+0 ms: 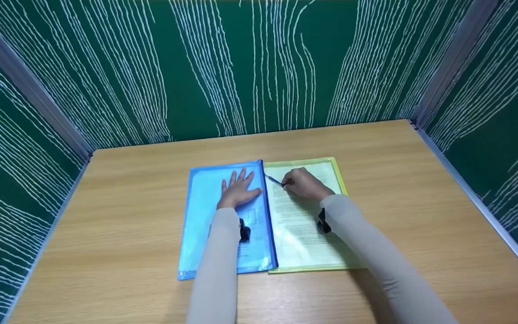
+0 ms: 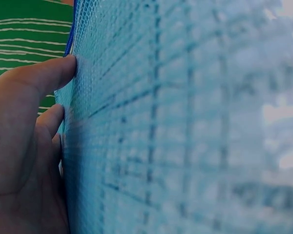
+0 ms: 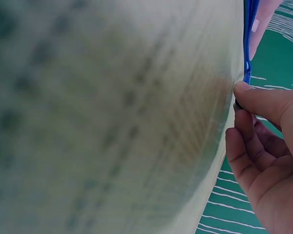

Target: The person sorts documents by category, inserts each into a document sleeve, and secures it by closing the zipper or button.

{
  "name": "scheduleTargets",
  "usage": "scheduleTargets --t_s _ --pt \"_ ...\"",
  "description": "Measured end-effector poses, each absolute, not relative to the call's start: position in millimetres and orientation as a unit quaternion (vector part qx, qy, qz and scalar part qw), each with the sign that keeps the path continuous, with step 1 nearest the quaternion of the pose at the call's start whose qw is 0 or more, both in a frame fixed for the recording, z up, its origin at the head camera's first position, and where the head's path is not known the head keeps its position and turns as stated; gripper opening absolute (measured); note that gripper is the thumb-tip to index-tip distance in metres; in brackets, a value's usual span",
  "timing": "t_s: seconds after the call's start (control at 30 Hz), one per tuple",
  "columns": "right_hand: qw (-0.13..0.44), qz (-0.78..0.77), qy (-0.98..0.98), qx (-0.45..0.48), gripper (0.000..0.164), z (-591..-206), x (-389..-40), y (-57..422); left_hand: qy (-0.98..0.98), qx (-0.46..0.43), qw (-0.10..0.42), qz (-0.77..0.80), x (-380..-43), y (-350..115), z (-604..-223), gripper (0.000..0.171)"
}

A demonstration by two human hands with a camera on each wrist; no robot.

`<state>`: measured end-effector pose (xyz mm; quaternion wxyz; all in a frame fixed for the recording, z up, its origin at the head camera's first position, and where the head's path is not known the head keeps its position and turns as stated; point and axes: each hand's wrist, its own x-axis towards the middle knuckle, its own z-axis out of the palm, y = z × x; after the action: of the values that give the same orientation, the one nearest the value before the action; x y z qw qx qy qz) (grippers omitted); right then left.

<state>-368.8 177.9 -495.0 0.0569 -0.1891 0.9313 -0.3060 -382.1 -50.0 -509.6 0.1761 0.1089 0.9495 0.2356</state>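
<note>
A blue translucent zip folder (image 1: 252,243) with printed paper inside lies on the table, its dark blue zipper (image 3: 249,34) along the right edge. My left hand (image 1: 236,191) rests flat on its upper part, fingers spread and thumb near that edge; in the left wrist view the hand (image 2: 27,126) touches the folder's mesh-patterned surface (image 2: 136,122). Beyond the edge, my right hand (image 1: 306,183) pinches a slim blue zipper pull (image 1: 274,180) between thumb and forefinger. The fingers hide the pull's end. Under this hand is a yellow-edged zip folder (image 1: 295,252) holding a printed sheet.
The wooden table (image 1: 128,216) extends on all sides of the folders. Green panels (image 1: 286,67) with white wavy lines stand behind and at both sides, joined by grey posts (image 1: 452,58). A small black device (image 1: 244,231) sits at the left wrist, another (image 1: 324,222) at the right.
</note>
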Motion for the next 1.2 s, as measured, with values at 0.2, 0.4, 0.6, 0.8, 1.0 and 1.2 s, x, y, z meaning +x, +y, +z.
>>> scheduleTargets --t_s 0.2,0.4,0.6,0.8,1.0,1.2 --pt "0.055 -0.313 0.926 -0.202 0.015 -495.3 -366.1 179.1 0.949 0.106 0.177 0.238 -380.7 -50.9 -510.3 0.075" --pt "0.039 -0.312 0.922 -0.226 0.014 -497.1 -364.0 182.5 0.950 0.112 0.171 0.235 -380.8 -50.8 -510.9 0.075" --pt "0.025 -0.304 0.918 -0.251 0.013 -496.9 -360.8 184.1 0.951 0.111 0.171 0.234 -382.3 -49.7 -510.9 0.075" --pt "0.039 -0.299 0.921 -0.245 0.014 -494.2 -357.4 185.4 0.951 0.110 0.171 0.235 -383.4 -49.1 -513.0 0.076" --pt "0.050 -0.290 0.925 -0.239 0.015 -492.8 -353.8 185.5 0.950 0.111 0.170 0.237 -382.1 -48.3 -511.5 0.076" --pt "0.069 -0.278 0.931 -0.226 0.018 -491.1 -350.8 182.8 0.949 0.104 0.169 0.244 -380.8 -49.0 -509.5 0.075"
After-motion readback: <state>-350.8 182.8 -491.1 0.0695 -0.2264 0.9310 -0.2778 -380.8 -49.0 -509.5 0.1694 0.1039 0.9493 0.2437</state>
